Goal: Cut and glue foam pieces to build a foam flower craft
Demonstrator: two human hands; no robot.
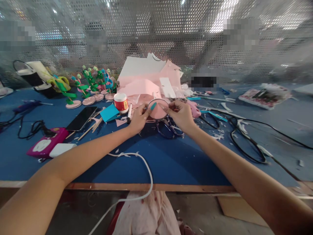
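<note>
Between my two hands is a round pink paper disc (160, 113) with a dark edge, held above the table. My left hand (140, 120) pinches its left rim, and a small teal shape (153, 106) shows at the thumb tip; I cannot tell what it is. The right rim is pinched by the thumb and fingers of my right hand (182, 114). Just below the disc lie scissors with dark blue handles (165, 129), partly hidden. A red and white tub (121, 103), a marker (129, 113) and a blue paper square (109, 113) are left of my left hand.
Several paper plants on pink round bases (73, 104) stand at the back left. A black phone (81, 118), a magenta power box (49, 143) and a white cable (146, 163) lie nearer. Pink sheets (139, 87) pile up behind; black cord (244, 156) loops at right.
</note>
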